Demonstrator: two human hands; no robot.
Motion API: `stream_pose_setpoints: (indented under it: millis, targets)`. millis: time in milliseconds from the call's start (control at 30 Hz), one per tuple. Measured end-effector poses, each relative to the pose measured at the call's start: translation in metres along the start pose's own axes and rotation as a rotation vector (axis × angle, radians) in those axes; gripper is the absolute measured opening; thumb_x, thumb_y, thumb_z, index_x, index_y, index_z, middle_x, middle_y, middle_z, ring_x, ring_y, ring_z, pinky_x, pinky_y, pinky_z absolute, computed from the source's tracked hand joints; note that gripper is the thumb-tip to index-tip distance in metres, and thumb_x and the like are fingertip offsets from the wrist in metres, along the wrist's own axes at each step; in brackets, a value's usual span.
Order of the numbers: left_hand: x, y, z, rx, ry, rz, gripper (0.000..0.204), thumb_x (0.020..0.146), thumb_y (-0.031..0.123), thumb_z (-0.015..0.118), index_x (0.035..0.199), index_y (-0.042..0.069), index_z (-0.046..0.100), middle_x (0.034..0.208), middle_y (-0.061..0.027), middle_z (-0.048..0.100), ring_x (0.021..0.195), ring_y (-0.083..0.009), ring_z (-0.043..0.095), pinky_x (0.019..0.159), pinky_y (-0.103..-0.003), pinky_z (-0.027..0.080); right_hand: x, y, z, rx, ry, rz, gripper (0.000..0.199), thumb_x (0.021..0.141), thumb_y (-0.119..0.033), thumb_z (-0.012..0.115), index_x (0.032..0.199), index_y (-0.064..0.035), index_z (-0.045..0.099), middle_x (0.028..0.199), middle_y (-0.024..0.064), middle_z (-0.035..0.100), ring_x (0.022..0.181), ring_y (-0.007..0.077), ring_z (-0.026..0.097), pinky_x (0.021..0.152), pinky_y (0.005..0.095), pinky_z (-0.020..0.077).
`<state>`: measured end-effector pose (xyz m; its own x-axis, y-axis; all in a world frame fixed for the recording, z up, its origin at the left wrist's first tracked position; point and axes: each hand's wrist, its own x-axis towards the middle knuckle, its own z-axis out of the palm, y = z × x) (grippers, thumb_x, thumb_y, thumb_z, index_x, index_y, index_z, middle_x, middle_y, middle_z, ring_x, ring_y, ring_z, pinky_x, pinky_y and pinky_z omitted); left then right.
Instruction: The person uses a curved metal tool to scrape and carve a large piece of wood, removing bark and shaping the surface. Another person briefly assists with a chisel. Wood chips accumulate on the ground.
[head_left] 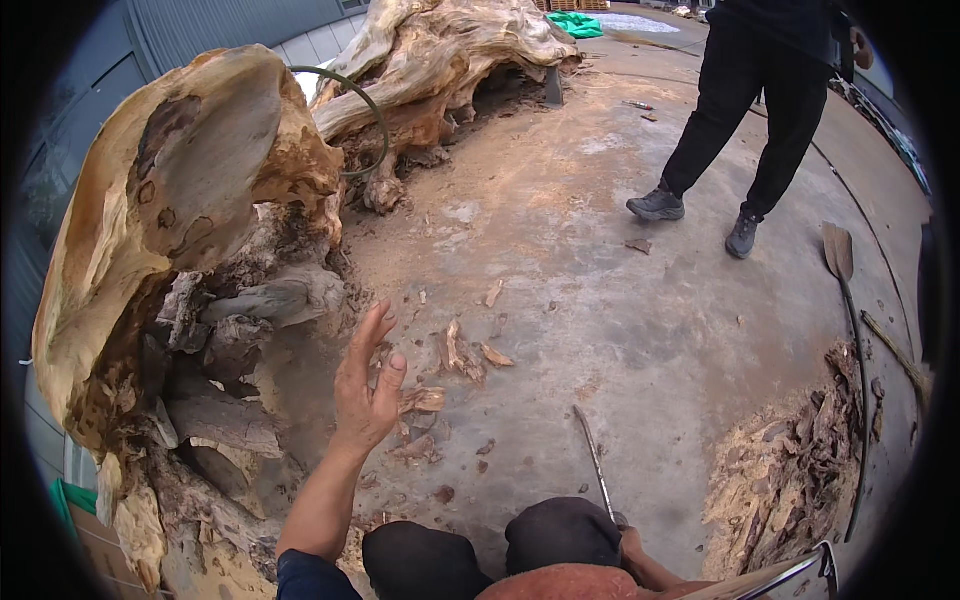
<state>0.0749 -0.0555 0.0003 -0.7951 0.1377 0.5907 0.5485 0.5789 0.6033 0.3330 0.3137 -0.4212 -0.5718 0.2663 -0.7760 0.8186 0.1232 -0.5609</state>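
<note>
My left hand (368,392) is raised in front of the large root stump (190,200), fingers stretched and thumb apart, with nothing in it. The stump has smooth pale wood on top and rough, dark, hollowed wood below. Low at the right of my knees, my right hand (634,548) is closed around the lower end of a thin metal bar (593,455) with a slightly bent tip. Part of that hand is hidden behind my knee. Loose wood chips (458,352) lie on the concrete beyond my left hand.
Another big root trunk (450,60) stands behind, with a green hoop (380,120) near it. A person in black trousers (755,110) stands at the far right. At the right are a shovel (838,252) and a pile of bark and sawdust (790,470).
</note>
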Motion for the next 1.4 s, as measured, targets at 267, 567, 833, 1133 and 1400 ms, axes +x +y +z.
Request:
stream_pose_setpoints:
  millis: [267, 567, 833, 1133, 1400]
  targets:
    - [0.004, -0.01, -0.002, -0.132, -0.042, -0.053, 0.06, 0.103, 0.029, 0.055, 0.154, 0.006, 0.033, 0.149, -0.0174, 0.048, 0.133, -0.0315, 0.052, 0.108, -0.043, 0.043, 0.03, 0.028, -0.003, 0.006, -0.047, -0.035, 0.045, 0.081, -0.034, 0.074, 0.109, 0.0022, 0.073, 0.094, 0.0195, 0.075, 0.089, 0.0268, 0.073, 0.08, 0.0369, 0.0545]
    - [-0.047, -0.026, 0.016, -0.232, -0.417, -0.499, 0.064, 0.103, 0.035, 0.056, 0.152, 0.001, 0.033, 0.148, -0.0183, 0.049, 0.135, -0.03, 0.05, 0.109, -0.041, 0.043, 0.002, -0.012, -0.014, -0.23, -0.029, -0.167, 0.041, 0.084, -0.028, 0.075, 0.104, 0.0072, 0.072, 0.089, 0.0163, 0.075, 0.082, 0.021, 0.071, 0.072, 0.0372, 0.0541]
    - [-0.114, -0.042, 0.028, -0.159, -1.067, -0.604, 0.063, 0.101, 0.039, 0.057, 0.148, 0.0, 0.04, 0.139, -0.0204, 0.058, 0.121, -0.0298, 0.062, 0.1, -0.04, 0.049, 0.002, -0.002, -0.018, -0.074, -0.046, -0.142, 0.04, 0.084, -0.028, 0.075, 0.104, 0.0073, 0.072, 0.088, 0.0162, 0.074, 0.081, 0.0209, 0.071, 0.072, 0.0373, 0.054]
    - [-0.12, -0.04, 0.022, -0.1, -1.041, -0.586, 0.057, 0.101, 0.036, 0.055, 0.144, 0.0, 0.045, 0.132, -0.0221, 0.061, 0.11, -0.0305, 0.067, 0.096, -0.04, 0.05, 0.004, -0.006, -0.023, -0.016, -0.064, -0.135, 0.04, 0.084, -0.027, 0.075, 0.103, 0.0075, 0.072, 0.087, 0.0162, 0.074, 0.08, 0.0209, 0.071, 0.071, 0.0374, 0.0539]
    - [-0.103, 0.016, -0.003, -0.039, -0.91, -0.467, 0.053, 0.101, 0.03, 0.053, 0.142, -0.002, 0.045, 0.124, -0.0229, 0.063, 0.112, -0.0372, 0.063, 0.097, -0.046, 0.048, 0.028, -0.056, -0.036, -0.05, -0.097, -0.18, 0.039, 0.084, -0.027, 0.075, 0.102, 0.0076, 0.072, 0.087, 0.0162, 0.074, 0.08, 0.0208, 0.071, 0.071, 0.0375, 0.0539]
